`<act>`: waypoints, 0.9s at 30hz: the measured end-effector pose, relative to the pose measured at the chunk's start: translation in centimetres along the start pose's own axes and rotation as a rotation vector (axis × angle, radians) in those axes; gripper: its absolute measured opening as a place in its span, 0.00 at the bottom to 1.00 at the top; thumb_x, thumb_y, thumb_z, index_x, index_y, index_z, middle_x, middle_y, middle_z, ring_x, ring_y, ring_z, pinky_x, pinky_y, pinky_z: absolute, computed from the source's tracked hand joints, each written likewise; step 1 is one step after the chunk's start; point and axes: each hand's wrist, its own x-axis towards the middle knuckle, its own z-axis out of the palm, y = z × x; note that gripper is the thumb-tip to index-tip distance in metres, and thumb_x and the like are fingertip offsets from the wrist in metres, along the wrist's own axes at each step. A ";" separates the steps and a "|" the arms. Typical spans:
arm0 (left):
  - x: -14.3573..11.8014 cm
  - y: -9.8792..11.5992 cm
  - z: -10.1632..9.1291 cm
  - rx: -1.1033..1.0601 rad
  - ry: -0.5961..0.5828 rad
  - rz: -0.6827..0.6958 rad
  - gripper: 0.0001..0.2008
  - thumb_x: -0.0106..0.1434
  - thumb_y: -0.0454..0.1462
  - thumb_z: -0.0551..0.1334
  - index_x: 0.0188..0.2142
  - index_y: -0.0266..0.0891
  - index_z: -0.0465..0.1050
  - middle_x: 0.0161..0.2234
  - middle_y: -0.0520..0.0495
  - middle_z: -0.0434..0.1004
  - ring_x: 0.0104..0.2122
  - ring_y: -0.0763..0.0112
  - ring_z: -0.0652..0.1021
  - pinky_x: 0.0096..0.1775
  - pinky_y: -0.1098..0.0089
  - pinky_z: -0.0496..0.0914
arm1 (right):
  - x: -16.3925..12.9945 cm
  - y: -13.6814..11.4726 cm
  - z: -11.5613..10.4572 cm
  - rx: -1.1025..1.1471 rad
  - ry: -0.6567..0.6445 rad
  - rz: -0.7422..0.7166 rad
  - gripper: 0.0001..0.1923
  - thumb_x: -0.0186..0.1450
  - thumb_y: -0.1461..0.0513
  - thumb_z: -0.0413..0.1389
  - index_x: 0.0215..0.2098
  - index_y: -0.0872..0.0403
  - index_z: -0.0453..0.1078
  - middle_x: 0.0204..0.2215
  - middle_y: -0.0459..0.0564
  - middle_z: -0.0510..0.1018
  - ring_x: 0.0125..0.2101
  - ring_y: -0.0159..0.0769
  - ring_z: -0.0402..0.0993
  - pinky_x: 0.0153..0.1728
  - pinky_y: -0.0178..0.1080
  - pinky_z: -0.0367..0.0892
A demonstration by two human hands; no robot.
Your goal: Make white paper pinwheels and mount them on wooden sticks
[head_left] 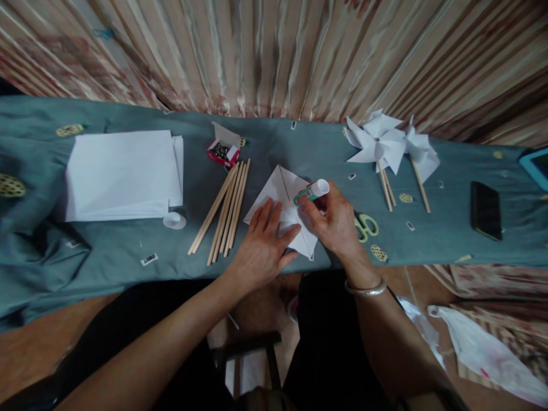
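Gluing is the step in hand, judged from the hands at frame centre. Listed left to right across the bench (pixel 128 251):

1. Paper stack (pixel 122 174), upper left, with a white cap (pixel 174 220) at its lower right corner.
2. Pin box (pixel 223 151), open, above a bundle of sticks (pixel 222 211) lying slantwise.
3. Left hand (pixel 261 245), palm down, fingers spread flat on the folded sheet (pixel 280 191), pressing it to the bench.
4. Right hand (pixel 336 222), fingers clamped on the glue stick (pixel 311 193), which lies nearly level, one end over the middle of the sheet; contact cannot be confirmed.
5. Scissors (pixel 366 225), just right of the right hand, partly hidden by it.
6. Two finished pinwheels (pixel 391 145), upper right.
7. Phone (pixel 486 210), far right.

Next move, as a judgement: the sheet must stay pinned flat, with glue dabbed only at its centre, before any corner is folded in.
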 end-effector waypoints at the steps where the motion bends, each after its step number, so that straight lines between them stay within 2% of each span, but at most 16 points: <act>1: 0.0 0.0 0.0 -0.003 -0.002 0.000 0.27 0.60 0.45 0.67 0.57 0.40 0.68 0.67 0.30 0.52 0.67 0.35 0.51 0.61 0.39 0.56 | 0.0 0.0 0.0 -0.003 0.001 -0.004 0.14 0.65 0.51 0.55 0.39 0.52 0.66 0.25 0.45 0.77 0.25 0.35 0.72 0.28 0.37 0.64; 27: 0.0 0.1 0.0 -0.030 -0.002 -0.014 0.27 0.59 0.45 0.67 0.57 0.43 0.67 0.67 0.35 0.52 0.67 0.37 0.51 0.62 0.38 0.55 | -0.4 -1.0 -0.2 -0.046 -0.102 -0.019 0.13 0.65 0.52 0.56 0.42 0.51 0.65 0.28 0.46 0.79 0.26 0.37 0.75 0.28 0.37 0.65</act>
